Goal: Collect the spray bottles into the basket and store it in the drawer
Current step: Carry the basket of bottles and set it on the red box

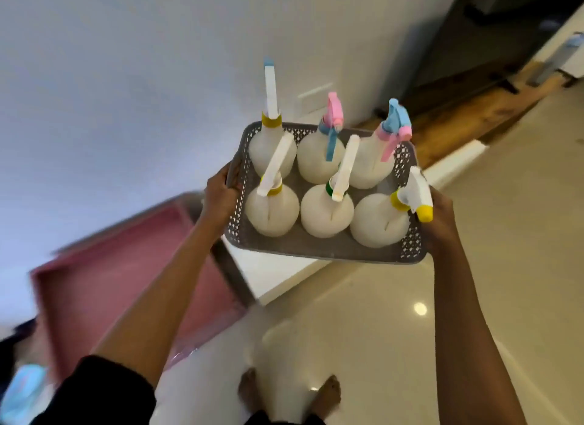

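Basket (325,250) and bottles are carried as one load, held in the air above the tiled floor (474,235) with an open pink-lined drawer (126,266) below and to the left. The left hand (221,197) is clenched around the short end rim of the grey perforated tray, and the right hand (439,225) is closed under and around the opposite end (its fingers are largely hidden by the basket wall). Six white spray bottles (271,213) are stood in two rows of three, bases down and necks up, with trigger heads and bare stems pointing in mixed directions; the nearest right one, with the yellow nozzle (424,213), overhangs the rim beside the right hand.

The long axis of the basket runs from hand to hand, roughly level with a slight tilt toward the viewer. The thin plastic is judged likely to flex, so the two end rims are the sensible holds. The bottles look light and possibly empty (fill cannot be told), top-heavy and smooth, and tipping is judged probable if the tray is canted. The collecting step appears done; lowering into the drawer is judged to remain.
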Demonstrator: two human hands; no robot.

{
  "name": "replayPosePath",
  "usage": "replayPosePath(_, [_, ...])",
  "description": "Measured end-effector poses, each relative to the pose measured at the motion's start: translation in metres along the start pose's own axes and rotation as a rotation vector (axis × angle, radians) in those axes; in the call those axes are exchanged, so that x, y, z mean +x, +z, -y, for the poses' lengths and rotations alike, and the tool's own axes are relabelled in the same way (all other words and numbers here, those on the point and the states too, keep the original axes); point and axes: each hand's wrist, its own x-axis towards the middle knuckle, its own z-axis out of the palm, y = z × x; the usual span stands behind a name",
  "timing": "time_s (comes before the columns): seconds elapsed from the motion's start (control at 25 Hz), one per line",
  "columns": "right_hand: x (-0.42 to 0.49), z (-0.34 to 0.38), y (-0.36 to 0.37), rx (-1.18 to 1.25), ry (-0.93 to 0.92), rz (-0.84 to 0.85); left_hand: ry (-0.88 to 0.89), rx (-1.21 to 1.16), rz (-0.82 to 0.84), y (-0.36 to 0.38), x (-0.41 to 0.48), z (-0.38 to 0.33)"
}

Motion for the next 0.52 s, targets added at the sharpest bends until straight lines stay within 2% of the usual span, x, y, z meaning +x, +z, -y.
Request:
replayPosePath(0.24, [-0.015, 0.029, 0.209, -0.002, -0.063, 0.326, -0.221, 0.061, -0.291, -0.179, -0.029, 0.106])
replayPosePath(0.4, [-0.030, 0.009, 0.311, -0.017, -0.035, 0.470, -0.322, 0.096, -0.467, -0.236, -0.062, 0.168])
replayPosePath(0.52, [-0.036, -0.020, 0.387, -0.055, -0.007, 0.584, -0.382, 0.167, -0.523, -0.259, -0.085, 0.238])
